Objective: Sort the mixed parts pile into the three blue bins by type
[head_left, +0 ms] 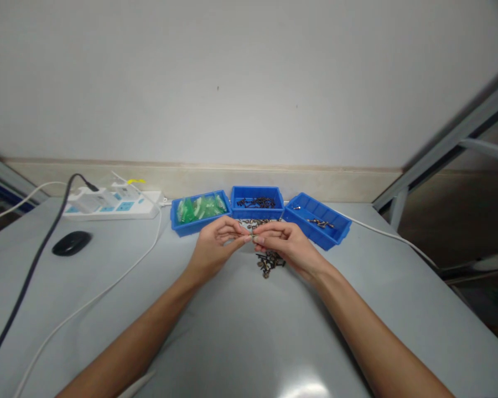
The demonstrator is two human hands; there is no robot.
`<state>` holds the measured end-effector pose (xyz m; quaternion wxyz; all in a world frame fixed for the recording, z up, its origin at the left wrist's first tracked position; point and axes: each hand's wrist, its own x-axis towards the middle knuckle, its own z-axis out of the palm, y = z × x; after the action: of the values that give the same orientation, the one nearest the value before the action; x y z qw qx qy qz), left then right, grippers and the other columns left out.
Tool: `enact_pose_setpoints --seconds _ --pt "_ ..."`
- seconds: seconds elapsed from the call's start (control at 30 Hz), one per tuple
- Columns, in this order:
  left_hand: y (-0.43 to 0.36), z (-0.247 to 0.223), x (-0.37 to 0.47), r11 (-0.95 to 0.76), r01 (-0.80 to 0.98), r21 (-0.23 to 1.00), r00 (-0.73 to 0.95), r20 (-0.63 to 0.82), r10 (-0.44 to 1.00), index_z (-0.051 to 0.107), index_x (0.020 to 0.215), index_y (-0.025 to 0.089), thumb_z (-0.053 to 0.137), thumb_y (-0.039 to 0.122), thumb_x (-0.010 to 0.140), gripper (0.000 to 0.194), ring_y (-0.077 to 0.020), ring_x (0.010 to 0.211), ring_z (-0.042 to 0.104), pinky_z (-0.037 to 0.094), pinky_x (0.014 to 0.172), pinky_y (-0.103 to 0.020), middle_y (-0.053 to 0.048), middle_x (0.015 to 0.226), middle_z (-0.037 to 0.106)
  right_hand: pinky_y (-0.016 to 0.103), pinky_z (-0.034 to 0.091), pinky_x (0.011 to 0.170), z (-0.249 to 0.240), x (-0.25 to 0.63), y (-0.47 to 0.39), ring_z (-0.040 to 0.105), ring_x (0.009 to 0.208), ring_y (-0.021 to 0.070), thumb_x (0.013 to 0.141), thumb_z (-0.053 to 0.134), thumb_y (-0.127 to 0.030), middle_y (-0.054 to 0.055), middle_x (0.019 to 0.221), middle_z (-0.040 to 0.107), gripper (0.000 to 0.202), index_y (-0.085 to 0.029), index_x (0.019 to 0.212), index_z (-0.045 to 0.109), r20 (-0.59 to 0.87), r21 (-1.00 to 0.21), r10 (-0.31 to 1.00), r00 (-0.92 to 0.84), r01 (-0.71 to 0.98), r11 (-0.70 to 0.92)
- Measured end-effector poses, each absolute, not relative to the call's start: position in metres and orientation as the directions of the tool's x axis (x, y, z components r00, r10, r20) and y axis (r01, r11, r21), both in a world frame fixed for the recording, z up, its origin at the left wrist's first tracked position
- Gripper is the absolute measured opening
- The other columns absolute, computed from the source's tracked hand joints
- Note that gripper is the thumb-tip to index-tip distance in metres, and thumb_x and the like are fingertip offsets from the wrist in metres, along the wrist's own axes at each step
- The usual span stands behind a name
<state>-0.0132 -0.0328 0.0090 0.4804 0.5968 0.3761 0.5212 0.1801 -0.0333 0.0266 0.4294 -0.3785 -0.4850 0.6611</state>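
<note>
My left hand [214, 243] and my right hand [289, 243] meet above the table [232, 331], fingertips nearly touching. Each is closed in a pinch at a tiny, pale greenish part [252, 236], too small to name. Just below my right hand lies a loose pile of small dark and brass-coloured metal pieces [269, 262] that look like screws. More such small pieces [249, 223] lie behind the fingers, partly hidden by them.
Three blue bins line the wall: one with green plastic packets [201, 207], one with dark screws [257, 203], one with a few metal pieces [321, 223]. At left are a white power strip [145, 209], a black mouse [72, 243], a black cable [37, 257] and a white cable [108, 287].
</note>
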Motion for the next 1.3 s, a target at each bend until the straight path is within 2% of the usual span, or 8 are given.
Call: enact_pose_setpoints --seconds 0.17,0.27,0.37,0.47,0.77,0.87,1.1,1.3 --pt "-0.034 0.010 -0.013 -0.407 0.169 0.898 0.233 0.365 0.902 0.065 0.092 0.017 0.072 0.024 0.085 0.013 -0.0165 0.085 0.071 0.057 0.083 -0.030 -0.004 0.091 0.073 0.023 0.056 0.066 0.031 0.179 -0.031 0.071 0.067 0.0135 0.065 0.086 -0.031 0.005 0.076 0.076 0.024 -0.017 0.082 0.078 -0.110 -0.934 0.966 -0.235 -0.308 -0.182" --pt "-0.034 0.006 -0.014 -0.590 0.393 0.705 0.413 0.438 0.799 0.070 0.098 0.018 0.063 0.018 0.091 0.009 -0.0166 0.086 0.067 0.054 0.085 -0.033 -0.005 0.096 0.074 0.024 0.057 0.070 0.032 0.183 -0.025 0.073 0.072 0.0153 0.069 0.080 -0.030 0.007 0.081 0.077 0.019 -0.015 0.082 0.078 -0.053 -0.920 0.992 0.118 -0.391 -0.003" --pt "-0.034 0.000 -0.013 -0.721 0.423 0.549 0.608 0.419 0.675 0.070 0.104 0.018 0.057 0.015 0.095 0.016 -0.0193 0.095 0.063 0.051 0.089 -0.035 -0.006 0.099 0.073 0.026 0.058 0.072 0.031 0.191 -0.018 0.074 0.079 0.0171 0.072 0.072 -0.023 0.007 0.093 0.077 0.021 -0.017 0.092 0.076 0.007 -0.921 0.886 0.464 -0.343 0.187" --pt "-0.033 -0.005 -0.010 -0.749 0.459 0.478 0.676 0.359 0.644 0.070 0.105 0.017 0.054 0.017 0.098 0.018 -0.0211 0.097 0.060 0.050 0.088 -0.035 -0.007 0.099 0.071 0.028 0.058 0.072 0.030 0.197 -0.015 0.074 0.080 0.0170 0.073 0.068 -0.021 0.007 0.108 0.075 0.031 -0.019 0.104 0.073 0.059 -0.929 0.825 0.562 -0.272 0.252" --pt "-0.033 0.002 -0.001 -0.643 0.630 0.435 0.619 0.219 0.754 0.061 0.091 0.015 0.053 0.014 0.096 0.010 -0.0225 0.093 0.056 0.048 0.085 -0.036 -0.008 0.095 0.063 0.028 0.052 0.061 0.028 0.191 -0.020 0.070 0.065 0.0148 0.077 0.069 -0.031 0.007 0.090 0.076 0.026 -0.018 0.099 0.072 0.166 -0.955 0.918 0.361 -0.171 0.240" --pt "-0.031 0.003 -0.007 -0.615 0.632 0.472 0.578 0.243 0.779 0.059 0.089 0.016 0.052 0.013 0.095 0.009 -0.0217 0.091 0.057 0.048 0.084 -0.035 -0.007 0.093 0.062 0.027 0.051 0.061 0.028 0.191 -0.021 0.068 0.062 0.0146 0.077 0.069 -0.033 0.006 0.078 0.075 0.020 -0.017 0.089 0.073 0.160 -0.976 0.968 0.196 -0.116 0.185" --pt "-0.030 0.008 -0.020 -0.595 0.545 0.591 0.461 0.381 0.801 0.060 0.092 0.017 0.055 0.014 0.094 0.007 -0.0172 0.083 0.057 0.047 0.079 -0.029 -0.003 0.089 0.060 0.028 0.051 0.061 0.021 0.190 -0.024 0.066 0.063 0.0159 0.080 0.069 -0.032 0.004 0.073 0.072 0.022 -0.016 0.093 0.074 0.102 -0.963 0.978 -0.181 0.230 0.143" --pt "-0.034 0.015 -0.018 -0.604 0.493 0.626 0.421 0.436 0.795 0.063 0.092 0.017 0.056 0.017 0.095 0.007 -0.0152 0.077 0.057 0.045 0.073 -0.026 -0.002 0.084 0.061 0.028 0.051 0.064 0.024 0.188 -0.030 0.067 0.065 0.0148 0.071 0.081 -0.035 0.003 0.070 0.072 0.025 -0.017 0.087 0.075 -0.088 -0.996 0.927 -0.364 0.004 -0.093"
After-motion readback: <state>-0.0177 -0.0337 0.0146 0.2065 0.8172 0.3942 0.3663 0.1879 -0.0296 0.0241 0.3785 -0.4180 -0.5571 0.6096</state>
